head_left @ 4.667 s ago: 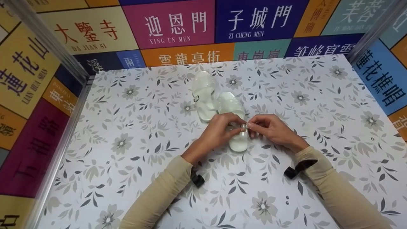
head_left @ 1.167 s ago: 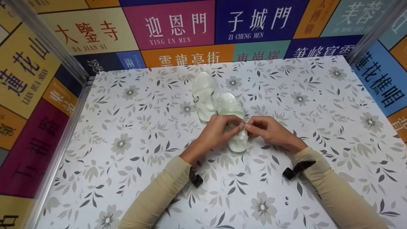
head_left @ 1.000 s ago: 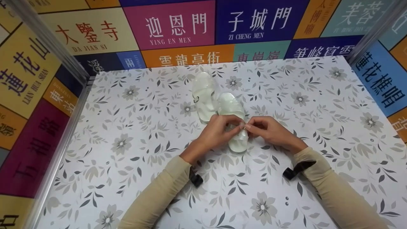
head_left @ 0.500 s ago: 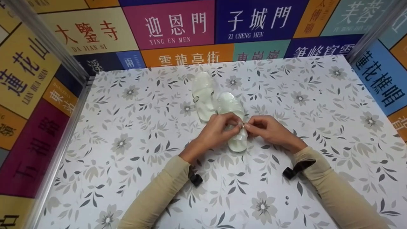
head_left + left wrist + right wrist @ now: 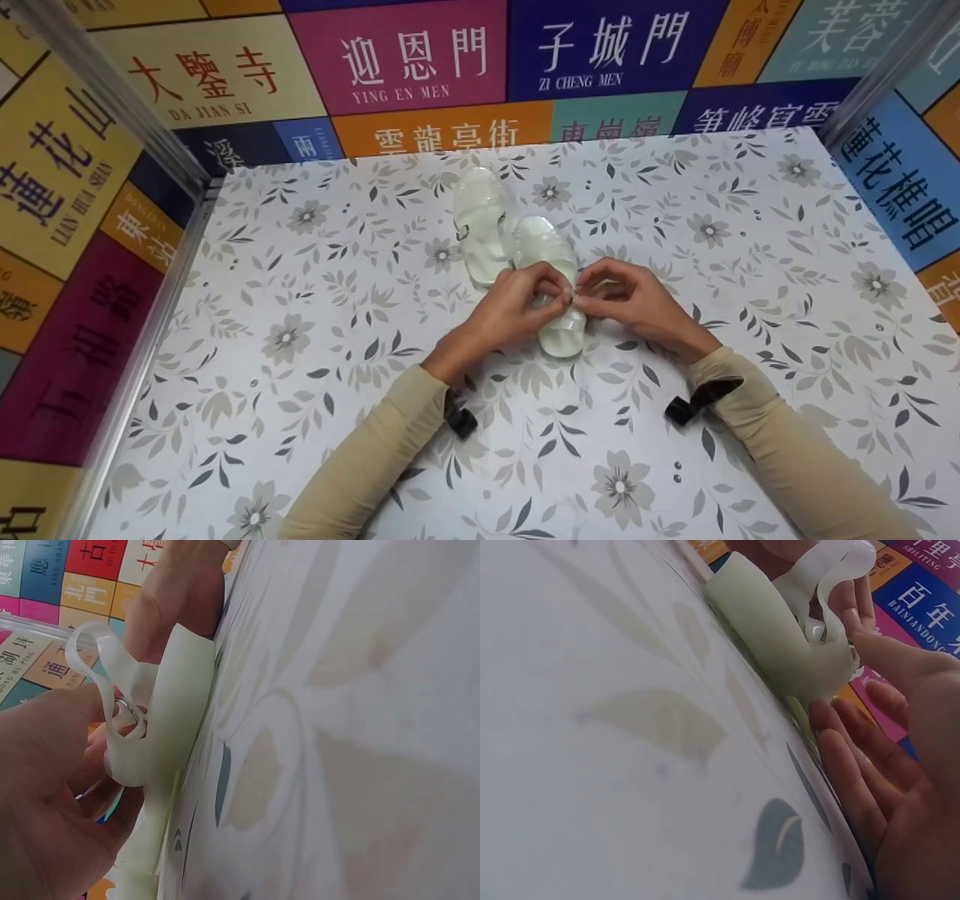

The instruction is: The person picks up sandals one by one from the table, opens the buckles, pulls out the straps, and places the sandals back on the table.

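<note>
A pale, glossy sandal (image 5: 544,236) lies on the table with its heel toward me. Its ankle strap (image 5: 139,679) rises in a loop above the heel in the left wrist view, near a small metal buckle (image 5: 129,711). My left hand (image 5: 517,304) pinches the strap by the buckle between thumb and forefinger. From the other side my right hand (image 5: 634,300) holds the strap end, its thumb at the buckle in the right wrist view. Its lower fingers reach along the side of the sole there. The fingertips partly hide the fastening.
The matching sandal (image 5: 484,202), with a metal buckle on its left side, lies just beyond and to the left. White floral paper covers the table (image 5: 300,450). Colourful printed panels (image 5: 420,60) stand along the back and sides.
My right hand's forefinger has lifted and its fingers have spread a little, while its thumb stays at the strap. The left hand has shifted slightly; the sandals stay in place.
</note>
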`<action>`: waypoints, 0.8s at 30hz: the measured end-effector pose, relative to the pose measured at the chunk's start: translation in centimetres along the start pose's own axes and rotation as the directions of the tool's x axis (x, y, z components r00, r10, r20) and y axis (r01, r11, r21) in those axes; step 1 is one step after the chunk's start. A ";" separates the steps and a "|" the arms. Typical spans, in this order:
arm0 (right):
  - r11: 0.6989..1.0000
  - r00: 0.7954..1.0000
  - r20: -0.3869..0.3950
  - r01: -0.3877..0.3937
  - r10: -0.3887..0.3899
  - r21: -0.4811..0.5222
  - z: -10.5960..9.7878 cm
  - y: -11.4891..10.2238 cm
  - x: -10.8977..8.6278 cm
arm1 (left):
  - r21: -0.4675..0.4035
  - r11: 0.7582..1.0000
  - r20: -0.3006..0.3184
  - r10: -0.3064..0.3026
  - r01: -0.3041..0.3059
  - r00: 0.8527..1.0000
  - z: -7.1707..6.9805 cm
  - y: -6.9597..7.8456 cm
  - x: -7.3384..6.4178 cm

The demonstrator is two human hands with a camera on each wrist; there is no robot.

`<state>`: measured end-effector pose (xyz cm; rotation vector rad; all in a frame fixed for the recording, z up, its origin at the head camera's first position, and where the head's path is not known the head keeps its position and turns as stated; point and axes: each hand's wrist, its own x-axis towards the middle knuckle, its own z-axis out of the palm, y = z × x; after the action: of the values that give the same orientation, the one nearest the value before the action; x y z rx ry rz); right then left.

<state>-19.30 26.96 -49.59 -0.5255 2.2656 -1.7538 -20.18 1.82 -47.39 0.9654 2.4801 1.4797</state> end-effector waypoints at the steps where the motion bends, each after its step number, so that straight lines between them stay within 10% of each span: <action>1: 1.000 1.000 -0.010 0.008 -0.008 -0.009 0.0 0.0 0.0 | 0.004 1.000 0.001 0.001 -0.001 1.000 0.0 0.0 0.0; 24: 0.999 1.000 0.030 -0.007 0.008 -0.041 -0.4 0.1 0.0 | 0.030 1.000 0.031 0.003 -0.004 1.000 -0.2 0.3 -0.1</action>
<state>-19.48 27.31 -49.57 -0.5472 2.2843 -1.6881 -20.07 1.68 -47.04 0.9908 2.4871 1.4218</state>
